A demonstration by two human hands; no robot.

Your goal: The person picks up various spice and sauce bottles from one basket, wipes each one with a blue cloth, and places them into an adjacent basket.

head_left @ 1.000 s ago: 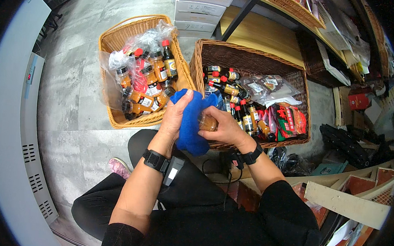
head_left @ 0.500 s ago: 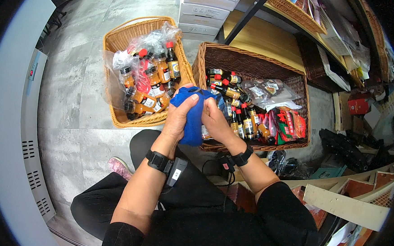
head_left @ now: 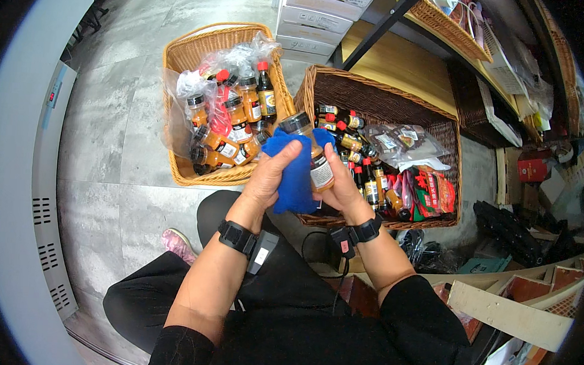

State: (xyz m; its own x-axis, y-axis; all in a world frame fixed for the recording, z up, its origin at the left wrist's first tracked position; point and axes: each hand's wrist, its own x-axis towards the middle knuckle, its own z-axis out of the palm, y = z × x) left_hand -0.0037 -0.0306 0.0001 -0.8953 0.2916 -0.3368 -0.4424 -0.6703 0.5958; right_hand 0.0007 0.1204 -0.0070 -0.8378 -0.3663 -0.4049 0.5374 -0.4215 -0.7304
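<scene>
Between my hands is a spice jar (head_left: 321,170) with a black lid, orange-brown contents and a dark label, tilted toward the upper left. My left hand (head_left: 269,179) is closed on a blue cloth (head_left: 290,182), which lies against the jar's left side. My right hand (head_left: 342,191) grips the jar from the right, its thumb along the side. Behind the hands, at left, the light wicker basket (head_left: 179,164) carries similar jars (head_left: 238,117), a red-capped dark bottle (head_left: 265,90) and clear plastic bags. The brown wicker basket (head_left: 378,83) at right contains several small red-capped bottles (head_left: 371,186).
Red-and-green packets (head_left: 435,192) and a clear bag of dark items (head_left: 405,144) lie in the brown basket. White boxes (head_left: 315,17) are stacked behind. A shelf (head_left: 393,51) stands at far right, a white appliance (head_left: 27,133) at left. Cardboard and clutter lie right.
The blue cloth was wrapped over the jar; now the jar's lid and label show. My right hand has shifted onto the jar's side. The view has moved slightly.
</scene>
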